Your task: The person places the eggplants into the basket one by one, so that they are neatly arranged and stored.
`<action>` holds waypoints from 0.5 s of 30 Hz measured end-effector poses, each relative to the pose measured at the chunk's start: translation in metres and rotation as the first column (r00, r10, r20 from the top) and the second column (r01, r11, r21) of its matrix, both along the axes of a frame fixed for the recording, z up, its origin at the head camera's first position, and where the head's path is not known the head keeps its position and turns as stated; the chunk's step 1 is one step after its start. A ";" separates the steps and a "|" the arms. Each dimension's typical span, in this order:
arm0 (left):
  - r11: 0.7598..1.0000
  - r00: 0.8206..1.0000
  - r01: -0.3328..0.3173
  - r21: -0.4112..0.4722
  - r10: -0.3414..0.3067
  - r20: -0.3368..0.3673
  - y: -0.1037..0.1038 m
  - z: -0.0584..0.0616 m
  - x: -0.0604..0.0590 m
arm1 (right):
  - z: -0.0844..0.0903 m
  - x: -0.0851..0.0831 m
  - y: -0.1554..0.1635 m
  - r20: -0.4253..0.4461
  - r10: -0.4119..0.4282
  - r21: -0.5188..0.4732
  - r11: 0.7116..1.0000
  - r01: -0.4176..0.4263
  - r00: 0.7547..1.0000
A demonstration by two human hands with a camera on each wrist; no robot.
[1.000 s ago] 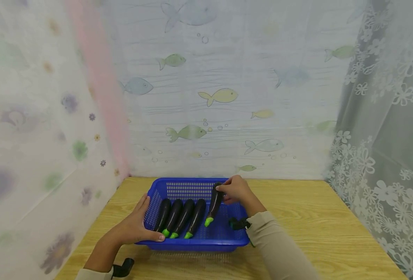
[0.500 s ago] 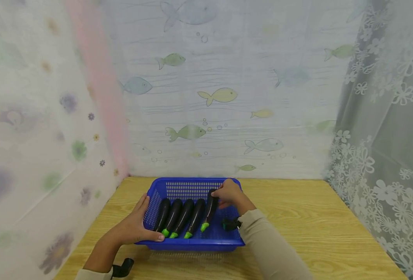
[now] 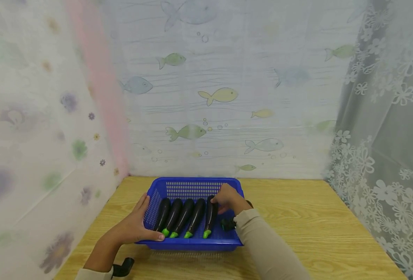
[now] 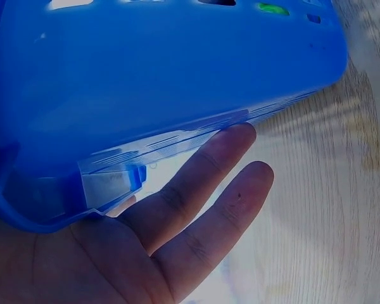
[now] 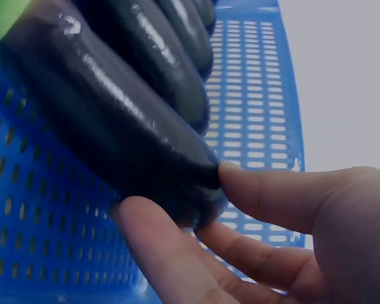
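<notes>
A blue slotted plastic basket (image 3: 195, 242) stands on the table. My right hand (image 3: 228, 197) reaches inside and pinches an eggplant (image 3: 210, 217) by its blunt dark end, the green stem end pointing toward me. In the right wrist view, thumb and fingers sit either side of that glossy eggplant's (image 5: 107, 114) tip. To its left lies a row of several similar eggplants (image 3: 187, 218). At the basket's left side is my left hand (image 3: 136, 225), thumb over the front rim. Its fingers (image 4: 209, 171) extend nearly straight along the outer wall in the left wrist view.
The wood-grain table (image 3: 297, 221) extends right of the basket and in front of it. A fish-printed curtain (image 3: 220, 97) hangs behind, with a floral sheet (image 3: 62, 155) at left and a lacy curtain (image 3: 378, 167) at right. Dark straps (image 3: 123, 267) sit at the wrists.
The right hand has lowered the eggplant into the basket and moved it left, beside the row. The left hand has stayed in place at the basket's side.
</notes>
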State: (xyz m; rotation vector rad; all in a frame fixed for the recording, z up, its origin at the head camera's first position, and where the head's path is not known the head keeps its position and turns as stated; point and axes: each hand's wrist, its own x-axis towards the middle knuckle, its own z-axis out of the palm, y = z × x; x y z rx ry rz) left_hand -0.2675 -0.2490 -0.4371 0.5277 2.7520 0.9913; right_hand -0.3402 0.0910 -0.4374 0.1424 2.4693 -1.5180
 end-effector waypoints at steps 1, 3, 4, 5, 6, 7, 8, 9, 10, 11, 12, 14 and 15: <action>1.000 1.000 -0.002 0.001 0.002 0.001 0.000 0.000 0.000 | -0.001 -0.001 0.000 0.001 0.000 -0.001 1.000 0.000 1.000; 1.000 1.000 -0.001 0.005 0.001 0.002 0.000 0.000 0.001 | -0.005 -0.003 -0.001 0.003 -0.001 0.001 1.000 0.001 1.000; 1.000 1.000 -0.003 0.004 0.003 0.001 0.000 -0.001 0.001 | -0.007 -0.003 -0.001 0.003 0.001 0.007 1.000 -0.001 1.000; 1.000 1.000 -0.005 0.005 0.005 0.001 0.000 -0.001 0.001 | -0.008 -0.004 -0.001 0.004 0.005 0.014 1.000 -0.005 1.000; 1.000 1.000 -0.008 0.006 0.008 0.001 0.000 -0.001 0.001 | -0.009 -0.004 -0.002 0.005 0.010 0.024 1.000 -0.010 1.000; 1.000 1.000 -0.009 0.007 0.009 0.000 0.000 -0.001 0.001 | -0.010 -0.004 -0.002 0.008 0.014 0.033 0.999 -0.014 1.000; 1.000 1.000 -0.009 0.008 0.009 0.001 0.000 -0.001 0.001 | -0.011 -0.004 -0.002 0.010 0.018 0.044 0.999 -0.019 1.000; 1.000 1.000 -0.009 0.004 0.009 -0.001 -0.001 -0.001 0.000 | -0.011 -0.004 -0.003 0.012 0.022 0.051 0.998 -0.023 1.000; 1.000 1.000 -0.009 0.004 0.009 -0.002 -0.001 -0.002 0.000 | -0.011 -0.004 -0.003 0.012 0.026 0.056 0.998 -0.026 1.000; 1.000 1.000 -0.009 0.006 0.009 -0.002 0.000 -0.002 0.000 | -0.012 -0.004 -0.003 0.012 0.025 0.060 0.998 -0.026 1.000; 1.000 1.000 -0.009 0.008 0.009 -0.001 0.000 -0.002 0.000 | -0.012 -0.003 -0.003 0.012 0.029 0.065 0.997 -0.029 1.000; 1.000 1.000 -0.008 0.009 0.008 0.001 0.000 -0.002 0.000 | -0.012 -0.003 -0.002 0.018 0.030 0.067 0.997 -0.031 0.999; 1.000 1.000 -0.005 0.007 0.005 0.000 0.000 -0.002 0.000 | -0.011 -0.002 -0.002 0.018 0.036 0.072 0.997 -0.037 0.999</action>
